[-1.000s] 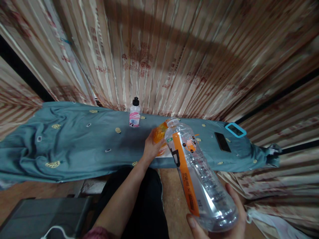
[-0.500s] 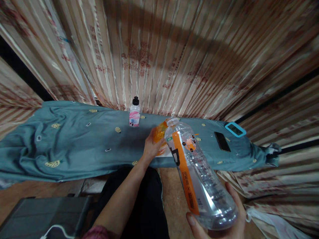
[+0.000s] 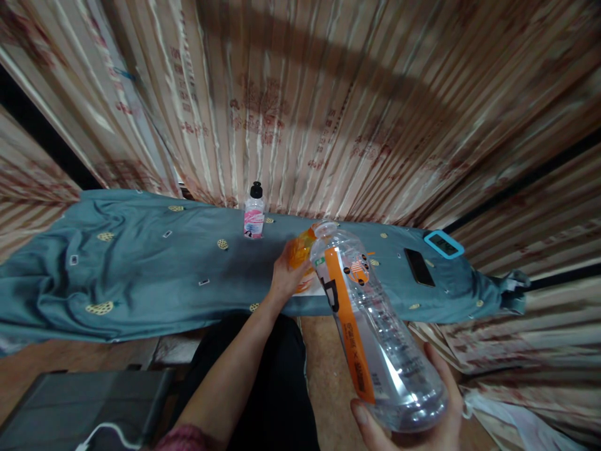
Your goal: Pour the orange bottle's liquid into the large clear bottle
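A large clear plastic bottle (image 3: 375, 326) with an orange and white label lies tilted in my right hand (image 3: 422, 419), which grips it near its base. Its mouth points away from me and rests against or just over an orange see-through bottle (image 3: 303, 247). My left hand (image 3: 284, 275) is wrapped round that orange bottle above the cloth. The large bottle hides part of the orange one, so I cannot tell whether the two mouths touch. A white and orange sheet or label (image 3: 312, 285) shows below the left hand.
A small bottle with a black cap and pink label (image 3: 253, 216) stands at the back of the green-grey cloth (image 3: 154, 263). On the right lie a black phone (image 3: 419, 267) and a blue-framed display (image 3: 444, 244). A pleated curtain (image 3: 291, 113) hangs behind.
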`<state>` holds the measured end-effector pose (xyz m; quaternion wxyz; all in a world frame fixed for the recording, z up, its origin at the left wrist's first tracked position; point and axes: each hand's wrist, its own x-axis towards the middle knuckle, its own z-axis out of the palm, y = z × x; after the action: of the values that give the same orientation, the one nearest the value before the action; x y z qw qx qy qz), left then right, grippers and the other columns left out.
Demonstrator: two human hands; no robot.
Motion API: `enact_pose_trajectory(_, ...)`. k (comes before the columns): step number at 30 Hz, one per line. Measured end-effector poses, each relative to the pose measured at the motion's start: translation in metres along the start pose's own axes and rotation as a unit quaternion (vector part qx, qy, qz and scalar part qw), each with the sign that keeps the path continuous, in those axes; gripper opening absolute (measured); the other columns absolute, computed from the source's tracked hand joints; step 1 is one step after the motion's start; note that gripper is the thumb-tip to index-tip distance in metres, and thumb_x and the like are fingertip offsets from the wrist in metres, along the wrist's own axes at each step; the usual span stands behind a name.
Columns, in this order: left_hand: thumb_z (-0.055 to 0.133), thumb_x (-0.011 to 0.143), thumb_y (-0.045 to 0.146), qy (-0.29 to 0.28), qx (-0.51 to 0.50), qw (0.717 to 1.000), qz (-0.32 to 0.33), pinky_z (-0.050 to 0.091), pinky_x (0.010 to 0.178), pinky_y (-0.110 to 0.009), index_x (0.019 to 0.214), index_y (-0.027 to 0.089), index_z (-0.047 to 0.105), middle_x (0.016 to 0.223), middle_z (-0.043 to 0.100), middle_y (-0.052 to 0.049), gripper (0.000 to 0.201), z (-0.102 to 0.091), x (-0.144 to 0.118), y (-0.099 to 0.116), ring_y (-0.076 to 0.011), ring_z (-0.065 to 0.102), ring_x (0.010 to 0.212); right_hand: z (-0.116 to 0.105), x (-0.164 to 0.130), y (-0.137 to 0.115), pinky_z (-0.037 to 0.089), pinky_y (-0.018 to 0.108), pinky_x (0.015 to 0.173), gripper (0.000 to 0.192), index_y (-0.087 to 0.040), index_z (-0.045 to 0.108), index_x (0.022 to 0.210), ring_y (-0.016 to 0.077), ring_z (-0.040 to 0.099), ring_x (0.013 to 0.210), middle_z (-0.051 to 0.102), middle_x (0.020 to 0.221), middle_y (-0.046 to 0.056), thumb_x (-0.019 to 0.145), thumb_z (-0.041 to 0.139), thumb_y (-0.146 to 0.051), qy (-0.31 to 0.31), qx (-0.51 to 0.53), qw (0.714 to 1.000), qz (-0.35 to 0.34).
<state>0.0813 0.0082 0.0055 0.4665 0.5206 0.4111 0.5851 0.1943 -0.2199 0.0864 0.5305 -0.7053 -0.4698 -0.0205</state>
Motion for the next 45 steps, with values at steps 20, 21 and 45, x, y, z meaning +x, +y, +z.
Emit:
enact_pose_trajectory(20, 0.075, 0.076, 0.037, 0.001, -0.002, 1.0, 0.008, 0.052, 0.102, -0.04, 0.119, 0.022, 0.06, 0.118, 0.074, -0.007, 0.047, -0.0001, 0.0001, -0.003, -0.0256, 0.069, 0.11, -0.0005, -0.0008, 0.0029, 0.053, 0.045, 0.089, 0.109, -0.015, 0.037, 0.153, 0.0326, 0.056, 0.122, 0.05, 0.144, 0.019, 0.064, 0.084, -0.058, 0.004, 0.001, 1.0, -0.012)
enact_pose_trajectory(21, 0.075, 0.076, 0.037, 0.001, 0.0, 1.0, 0.005, 0.053, 0.102, -0.04, 0.118, 0.022, 0.061, 0.118, 0.074, -0.006, 0.047, 0.0, 0.0001, -0.0028, -0.0256, 0.069, 0.11, -0.0004, -0.001, 0.0026, 0.053, 0.046, 0.09, 0.109, -0.015, 0.037, 0.153, 0.0329, 0.056, 0.122, 0.05, 0.143, 0.019, 0.064, 0.084, -0.058, 0.004, 0.0, 1.0, -0.01)
enact_pose_trajectory(45, 0.077, 0.075, 0.037, 0.003, -0.013, 1.0, 0.006, 0.054, 0.1, -0.04, 0.119, 0.02, 0.061, 0.118, 0.074, -0.008, 0.049, 0.0007, 0.0004, -0.0038, -0.0263, 0.07, 0.108, -0.0009, 0.0007, 0.0007, 0.053, 0.039, 0.082, 0.109, -0.017, 0.037, 0.153, 0.0293, 0.059, 0.113, 0.051, 0.143, 0.017, 0.065, 0.083, -0.061, -0.002, -0.002, 1.0, -0.02)
